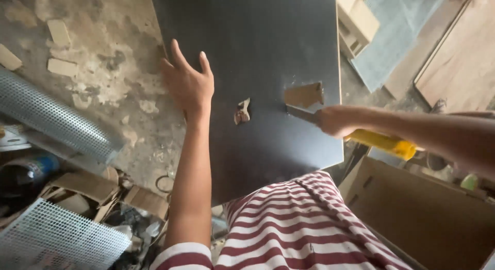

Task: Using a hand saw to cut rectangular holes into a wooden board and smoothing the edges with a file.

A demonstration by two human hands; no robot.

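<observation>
A large dark grey laminated board (258, 43) lies in front of me, reaching down to my striped shirt. My left hand (186, 79) rests flat on its left edge with the fingers spread. My right hand (334, 120) grips a yellow-handled chisel (381, 142) whose metal blade (301, 113) touches the board just below a patch of bare brown wood (305, 94) where the dark surface is gone. A small curled scrap of peeled laminate (242, 111) lies on the board between my hands.
A rolled metal mesh (56, 118) and a white mesh panel (51, 239) lie at the left with wood offcuts (62, 67) on the concrete floor. A brown cardboard box (428, 213) stands at the lower right. Wooden panels (459, 58) lie at the upper right.
</observation>
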